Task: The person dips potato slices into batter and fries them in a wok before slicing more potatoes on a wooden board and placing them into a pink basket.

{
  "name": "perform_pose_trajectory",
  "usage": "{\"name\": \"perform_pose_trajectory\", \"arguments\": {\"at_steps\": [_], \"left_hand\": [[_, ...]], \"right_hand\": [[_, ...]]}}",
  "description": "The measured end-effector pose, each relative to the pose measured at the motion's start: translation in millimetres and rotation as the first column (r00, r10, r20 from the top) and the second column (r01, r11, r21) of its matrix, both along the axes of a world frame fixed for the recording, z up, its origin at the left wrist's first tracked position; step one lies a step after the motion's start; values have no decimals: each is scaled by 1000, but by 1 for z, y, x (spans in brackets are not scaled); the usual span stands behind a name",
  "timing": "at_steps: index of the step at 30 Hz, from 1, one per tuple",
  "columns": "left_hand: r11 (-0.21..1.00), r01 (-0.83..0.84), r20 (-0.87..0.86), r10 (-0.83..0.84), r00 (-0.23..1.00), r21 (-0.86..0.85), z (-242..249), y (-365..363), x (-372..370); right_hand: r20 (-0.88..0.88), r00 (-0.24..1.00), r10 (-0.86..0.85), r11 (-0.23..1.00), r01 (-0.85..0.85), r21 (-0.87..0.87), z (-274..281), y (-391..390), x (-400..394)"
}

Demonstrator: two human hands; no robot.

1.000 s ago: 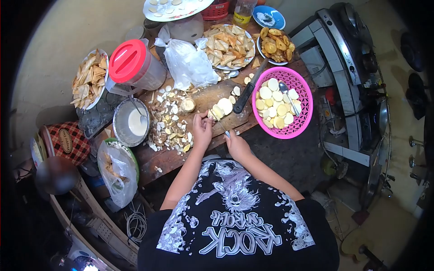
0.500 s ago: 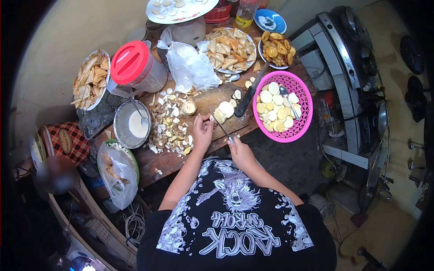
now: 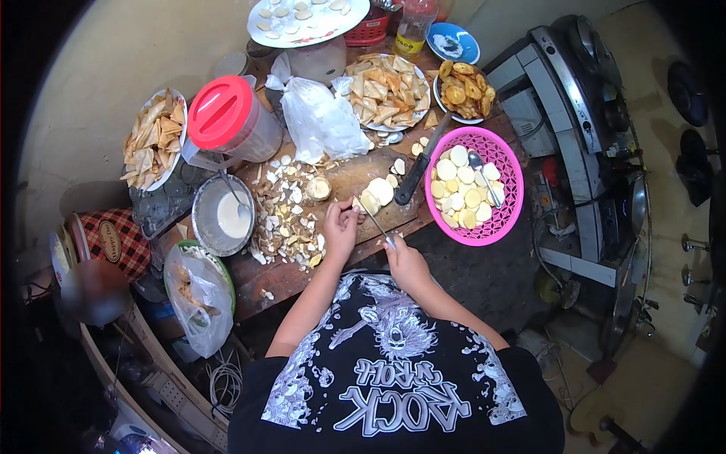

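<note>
My right hand (image 3: 405, 261) is closed round the handle of a thin knife (image 3: 375, 221), its blade slanting up and left to my other hand. The fingers of my left hand (image 3: 342, 225) are pinched at the blade's tip, on a small pale piece too small to name. Just beyond lie white round slices (image 3: 380, 191) on a wooden board (image 3: 349, 175). A peeled pale chunk (image 3: 318, 188) stands left of them. A second knife with a black handle (image 3: 412, 180) rests between the board and a pink basket (image 3: 516, 185) of slices.
Peelings (image 3: 286, 219) are strewn left of the board. Further left are a bowl of white batter (image 3: 198, 216) and a red-lidded pitcher (image 3: 221, 112). Behind are a plastic bag (image 3: 318, 117), a plate of folded pastries (image 3: 387, 91) and a bowl of fried slices (image 3: 463, 89).
The whole view has shifted slightly, with the table's things a little lower. Both hands stay close together, and the knife's blade has barely moved against the slices.
</note>
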State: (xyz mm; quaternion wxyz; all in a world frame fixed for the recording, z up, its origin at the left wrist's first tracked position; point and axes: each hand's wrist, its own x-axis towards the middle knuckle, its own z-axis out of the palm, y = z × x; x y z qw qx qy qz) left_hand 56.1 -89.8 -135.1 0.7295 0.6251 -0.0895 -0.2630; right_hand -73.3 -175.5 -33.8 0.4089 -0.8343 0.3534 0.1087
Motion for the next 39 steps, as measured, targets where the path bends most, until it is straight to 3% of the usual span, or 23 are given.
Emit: {"name": "perform_pose_trajectory", "arguments": {"at_steps": [8,14,39], "left_hand": [[1000,8,28,-9,1000,12,4,-1,1],[999,20,20,-21,1000,34,7,0,-1],[995,-88,57,85,995,56,6,-4,-5]], "right_hand": [[-95,992,77,990,-87,-109,6,1,1],[-74,992,103,980,-113,-161,3,3,1],[-57,993,108,984,-114,-136,-12,2,9]]}}
